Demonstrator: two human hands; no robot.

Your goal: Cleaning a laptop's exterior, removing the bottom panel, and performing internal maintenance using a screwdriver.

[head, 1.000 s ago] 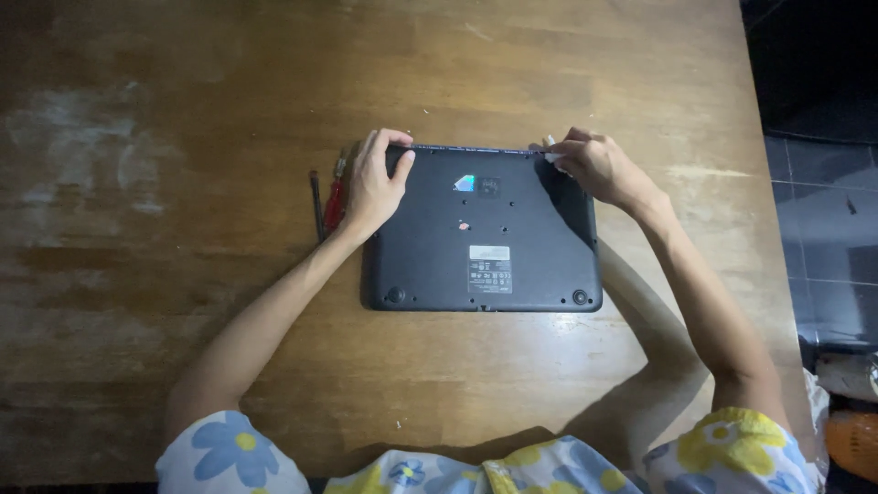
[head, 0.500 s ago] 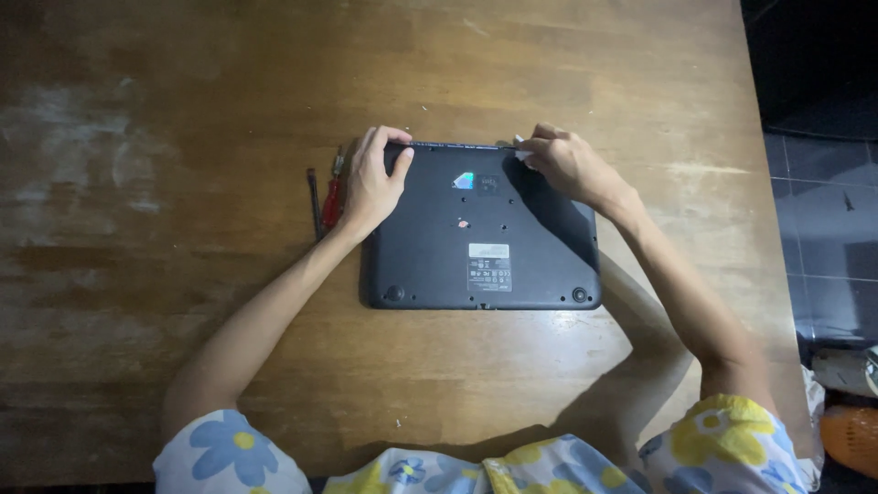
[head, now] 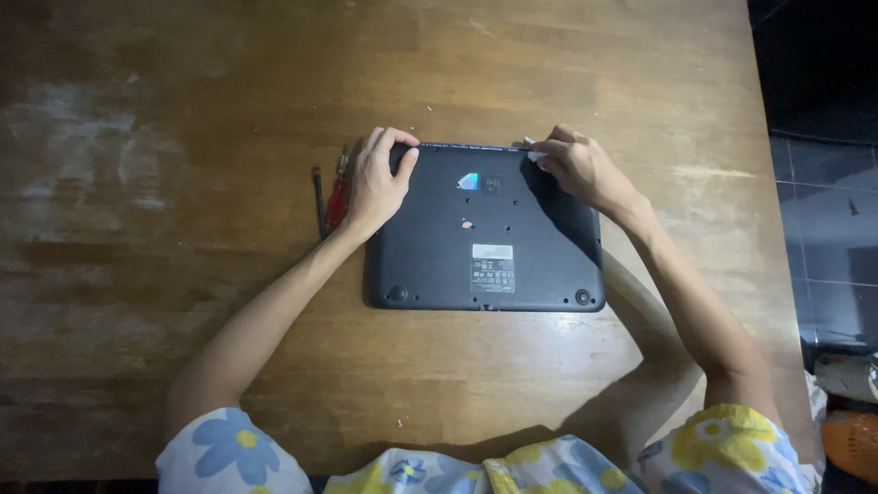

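Left hand [head: 377,178] lay curled over the far left corner of the laptop [head: 485,229], fingers hooked around the edge, thumb on the underside panel; it gripped that corner. Right hand [head: 576,165] rested on the far edge toward the right corner, fingers bunched and pinching a small pale flat piece [head: 530,146] against the seam. What that piece was could not be told.

Laptop sat upside down near the middle of the table [head: 183,110], closed, its base facing up: matte black plastic, rounded corners, small screw holes, round rubber feet at the near corners, a white rectangular label and a small shiny sticker.

Just left of the laptop, beside the left hand, lay a red-handled screwdriver [head: 337,197] and a thin dark tool [head: 318,201].

Table was worn brown wood, scuffed, with pale patches.
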